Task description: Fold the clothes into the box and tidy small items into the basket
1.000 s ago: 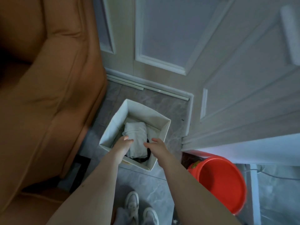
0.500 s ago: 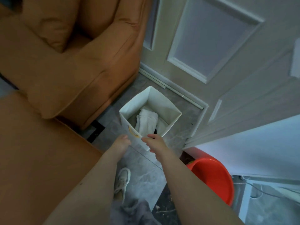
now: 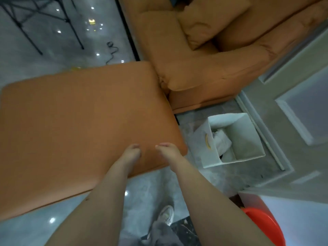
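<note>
Floor (image 3: 26, 55): glossy grey marble-look tile with bright point reflections; a thin black cable (image 3: 111, 50) lies coiled on it near dark, slender metal legs (image 3: 26, 31) at upper left.

Ottoman (image 3: 79, 125): large, flat, rounded-corner rectangle in smooth orange-brown upholstery, matte and unwrinkled.

Left hand (image 3: 132, 153): bare, held over the ottoman's near right corner, fingers loosely curled downward, holding nothing; whether it touches the surface cannot be told.

Right hand (image 3: 167, 151): bare, just beside the left, fingers likewise loosely curled and relaxed, gripping nothing.

Sofa (image 3: 204, 68): same orange-brown fabric, plump and creased, with a soft square cushion (image 3: 211, 22) leaning in its corner.

Shoe (image 3: 166, 215): pale sneaker below, under a grey trouser leg.

Box (image 3: 248, 134): white, square, straight-walled fabric container with a yellow handle mark on its near side, standing on the floor between ottoman and door, well apart from both hands. Inside it, folded clothes (image 3: 221, 141): white, soft, crumpled cloth against the left wall, with a dark patch at the bottom corner.

Door (image 3: 292, 121): pale, panelled, smooth-painted.

Bucket (image 3: 264, 222): round, glossy red plastic, lower right, partly cut off.
</note>
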Available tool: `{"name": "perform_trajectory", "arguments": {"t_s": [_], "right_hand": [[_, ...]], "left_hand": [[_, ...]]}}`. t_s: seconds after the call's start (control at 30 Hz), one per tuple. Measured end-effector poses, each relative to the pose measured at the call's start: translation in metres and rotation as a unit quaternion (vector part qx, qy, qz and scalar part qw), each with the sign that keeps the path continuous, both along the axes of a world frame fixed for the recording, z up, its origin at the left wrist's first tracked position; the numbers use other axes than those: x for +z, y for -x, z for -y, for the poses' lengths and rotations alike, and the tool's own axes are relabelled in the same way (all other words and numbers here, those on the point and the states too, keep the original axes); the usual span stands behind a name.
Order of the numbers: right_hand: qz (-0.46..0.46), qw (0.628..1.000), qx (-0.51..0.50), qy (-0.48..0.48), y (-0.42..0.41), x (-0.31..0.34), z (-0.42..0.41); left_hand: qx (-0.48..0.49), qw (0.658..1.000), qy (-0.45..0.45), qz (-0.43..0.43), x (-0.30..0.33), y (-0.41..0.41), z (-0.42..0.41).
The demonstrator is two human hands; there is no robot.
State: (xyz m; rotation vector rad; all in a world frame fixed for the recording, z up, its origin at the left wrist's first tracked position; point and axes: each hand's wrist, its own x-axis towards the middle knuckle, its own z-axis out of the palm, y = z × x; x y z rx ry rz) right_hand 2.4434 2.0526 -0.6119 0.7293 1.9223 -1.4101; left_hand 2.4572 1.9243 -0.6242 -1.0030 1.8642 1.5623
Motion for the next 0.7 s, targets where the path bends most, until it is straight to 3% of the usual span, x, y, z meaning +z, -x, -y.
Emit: {"name": "perform_trajectory", "arguments": {"t_s": [0.33, 0.5, 0.57, 0.6, 0.7], "right_hand": [[0.005, 0.978, 0.21, -0.011, -0.107, 0.036, 0.257], [0.018, 0.964, 0.267, 0.003, -0.185, 0.043, 0.398], [0.018, 0.958, 0.285, 0.007, -0.196, 0.045, 0.416], [0.025, 0.942, 0.335, 0.003, -0.244, 0.044, 0.51], [0.024, 0.938, 0.345, 0.001, -0.252, 0.044, 0.535]], "left_hand": [[0.187, 0.981, -0.039, 0.025, 0.029, -0.164, 0.251], [0.262, 0.965, -0.022, 0.016, 0.036, -0.265, 0.379], [0.269, 0.963, -0.02, 0.013, 0.038, -0.276, 0.396], [0.324, 0.946, -0.018, 0.016, 0.038, -0.335, 0.477], [0.315, 0.948, -0.033, 0.005, 0.033, -0.345, 0.498]]}}
